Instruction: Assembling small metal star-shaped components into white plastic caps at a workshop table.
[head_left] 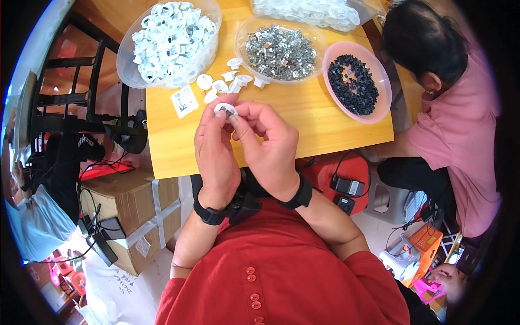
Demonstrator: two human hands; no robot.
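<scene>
A small white round plastic part (225, 108) with a dark piece in its middle is pinched between the fingertips of both my hands, just above the table's near half. My left hand (215, 154) grips it from the left, thumb pressed on its near side. From the right, my right hand (268, 142) holds the same part with curled fingers and thumb. Just beyond my fingers, several similar white parts (220, 86) lie loose on the wooden table (336, 130). A white printed label card (185, 102) lies left of them.
Along the far side stand a tub of white parts (127, 59), a clear bowl of small metal pieces (281, 53) and a pink bowl of black pieces (383, 81). A person in pink (460, 130) sits at the right. A taped cardboard box (132, 200) stands at the lower left.
</scene>
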